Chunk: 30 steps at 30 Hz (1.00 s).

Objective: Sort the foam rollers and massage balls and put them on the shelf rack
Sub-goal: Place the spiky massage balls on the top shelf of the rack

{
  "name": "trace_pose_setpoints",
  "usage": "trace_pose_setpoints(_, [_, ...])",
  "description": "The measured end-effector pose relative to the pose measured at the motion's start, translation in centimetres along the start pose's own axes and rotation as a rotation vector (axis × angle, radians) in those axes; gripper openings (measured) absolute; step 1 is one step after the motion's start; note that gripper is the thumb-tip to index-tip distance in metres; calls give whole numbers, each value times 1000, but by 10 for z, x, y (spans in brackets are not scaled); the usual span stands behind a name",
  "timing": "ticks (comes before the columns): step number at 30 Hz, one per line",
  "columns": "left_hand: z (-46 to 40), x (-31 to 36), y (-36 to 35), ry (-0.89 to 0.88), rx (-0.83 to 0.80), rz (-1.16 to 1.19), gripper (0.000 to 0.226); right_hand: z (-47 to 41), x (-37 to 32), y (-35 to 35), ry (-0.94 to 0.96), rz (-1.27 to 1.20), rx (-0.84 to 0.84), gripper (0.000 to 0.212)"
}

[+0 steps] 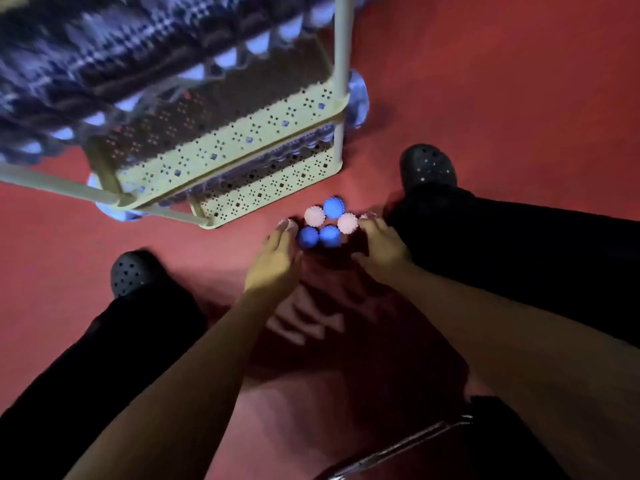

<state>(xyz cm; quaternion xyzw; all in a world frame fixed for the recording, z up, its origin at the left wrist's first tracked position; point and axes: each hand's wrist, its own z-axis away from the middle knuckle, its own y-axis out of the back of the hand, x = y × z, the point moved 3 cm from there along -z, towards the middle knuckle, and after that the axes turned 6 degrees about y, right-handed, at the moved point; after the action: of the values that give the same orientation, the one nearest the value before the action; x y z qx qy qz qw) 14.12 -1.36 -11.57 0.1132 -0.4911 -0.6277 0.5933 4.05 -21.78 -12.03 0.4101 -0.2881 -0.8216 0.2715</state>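
Just in front of the cream perforated plastic shelf rack (242, 140), five spiky rubber massage balls (327, 223), three blue and two pink, cluster on the red floor. The left hand (275, 261) and right hand (381, 245) flank them, fingers straight, gripping nothing. They look light, springy and prone to rolling, so cupping from both sides suits.

The dark checked, ridged cylinders (114, 64) across the upper left are smeared by blur and run off the top and left edges. The cream perforated plastic shelf rack (228, 140) hides most of its lower tiers. A dark metal bar (398, 445) at the bottom is cut off.
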Motion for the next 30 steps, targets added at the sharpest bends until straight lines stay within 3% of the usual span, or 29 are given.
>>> trace_pose_setpoints(4, [-45, -19, -11, -58, 10, -111, 57, -26, 29, -15, 105, -80, 132, 90])
trace_pose_setpoints(8, [-52, -30, -21, -11, 47, -145, 54, -35, 37, -19, 63, -163, 238, 82])
trace_pose_setpoints(18, [-49, -51, -22, 244, 109, 286, 31, -50, 53, -24, -66, -310, 385, 74])
trace_pose_setpoints(20, [-46, -54, -24, 360, 142, 505, 20, -48, 54, -25, -15, -318, 416, 69])
trace_pose_setpoints(22, [-45, -54, -26, 511, 121, 958, 16, -45, 56, -26, 6, -366, 421, 63])
trace_pose_setpoints(24, [-44, -49, -26, 661, -6, 1395, 34, -44, 57, -28, -59, -527, 359, 59])
trace_pose_setpoints(26, [-44, -43, -24, 692, -142, 1549, 42, -45, 56, -30, -129, -690, 263, 58])
trace_pose_setpoints(28, [-43, -35, -25, 669, -193, 1424, 31, -49, 55, -32, -172, -795, 203, 59])
trace_pose_setpoints(30, [-42, -30, -27, 650, -127, 1129, 22, -54, 52, -35, -231, -822, 156, 58])
